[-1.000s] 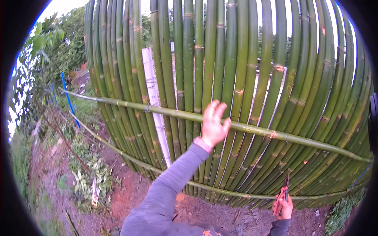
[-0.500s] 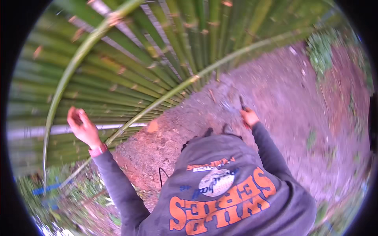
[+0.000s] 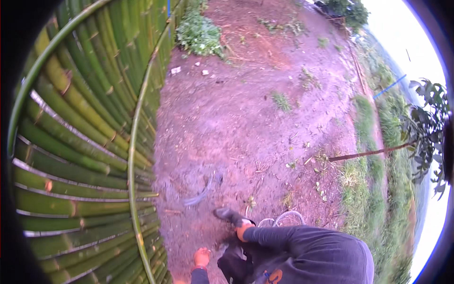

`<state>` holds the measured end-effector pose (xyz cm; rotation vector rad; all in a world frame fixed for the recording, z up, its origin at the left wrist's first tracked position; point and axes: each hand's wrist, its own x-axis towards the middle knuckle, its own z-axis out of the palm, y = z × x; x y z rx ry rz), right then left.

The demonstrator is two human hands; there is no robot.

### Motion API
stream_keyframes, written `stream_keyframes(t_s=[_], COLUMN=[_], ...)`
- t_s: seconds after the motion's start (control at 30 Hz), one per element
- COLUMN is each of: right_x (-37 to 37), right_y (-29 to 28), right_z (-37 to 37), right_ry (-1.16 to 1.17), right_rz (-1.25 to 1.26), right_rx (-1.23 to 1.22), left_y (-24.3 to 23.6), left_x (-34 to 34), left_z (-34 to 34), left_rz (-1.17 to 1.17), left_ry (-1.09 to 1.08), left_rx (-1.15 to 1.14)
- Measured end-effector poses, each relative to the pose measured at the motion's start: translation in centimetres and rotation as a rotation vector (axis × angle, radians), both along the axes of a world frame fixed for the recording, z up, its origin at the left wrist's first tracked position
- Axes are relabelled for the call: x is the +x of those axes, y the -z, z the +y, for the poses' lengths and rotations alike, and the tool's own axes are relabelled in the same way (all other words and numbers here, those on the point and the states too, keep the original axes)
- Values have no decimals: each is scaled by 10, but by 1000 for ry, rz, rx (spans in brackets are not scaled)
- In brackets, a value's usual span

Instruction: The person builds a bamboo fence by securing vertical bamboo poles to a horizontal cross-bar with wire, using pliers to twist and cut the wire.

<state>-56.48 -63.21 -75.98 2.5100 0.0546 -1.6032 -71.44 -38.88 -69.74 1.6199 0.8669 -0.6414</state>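
Observation:
My left hand [image 3: 202, 257] is low over the bare soil, beside the bamboo fence, its fingers curled in and nothing visible in them. A red band circles that wrist. Close to my dark boot [image 3: 228, 215] and trouser leg, my right hand [image 3: 243, 232] is closed; what it grips is hidden. To the left stands the fence of green bamboo poles [image 3: 80, 165], crossed by a long thin bamboo rail [image 3: 133, 156]. A loose bundle of silvery wire [image 3: 201, 195] lies on the ground ahead of my boot.
Pale looped wire [image 3: 289, 217] lies beyond my right forearm. A leafy sapling [image 3: 378, 152] leans on the right, near a grassy strip [image 3: 362, 189]. Blue string [image 3: 390, 86] stretches farther off. A green bush [image 3: 201, 35] grows by the fence's far end. White scraps [image 3: 176, 70] dot the muddy soil.
My view has swung right, away from the fence. My left hand has come down from the poles. The right hand, which held a dark, narrow tool out ahead, is now drawn in near my leg.

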Motion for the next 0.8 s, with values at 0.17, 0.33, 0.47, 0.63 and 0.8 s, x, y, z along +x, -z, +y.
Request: stream_keyframes(t_s=[0.17, 0.33, 0.47, 0.63, 0.8], right_x=[-32, -7, -24, -5, 7], right_y=[-41, -80, -64, -65, -65], right_z=[5, -1, -4, -15, -11], right_ry=[-276, -207, -256, -205, -196], right_rz=[85, -285, -275, -254, -248], right_rx=[233, 451, 552, 558, 565], left_y=[127, 193, 304, 389, 444], left_x=[28, 169, 171, 223, 224], left_z=[63, 66, 82, 78, 88], left_rz=[206, 97, 96, -32, 48], left_ry=[631, 422, 409, 451, 578], left_rx=[247, 426, 652, 795, 978])
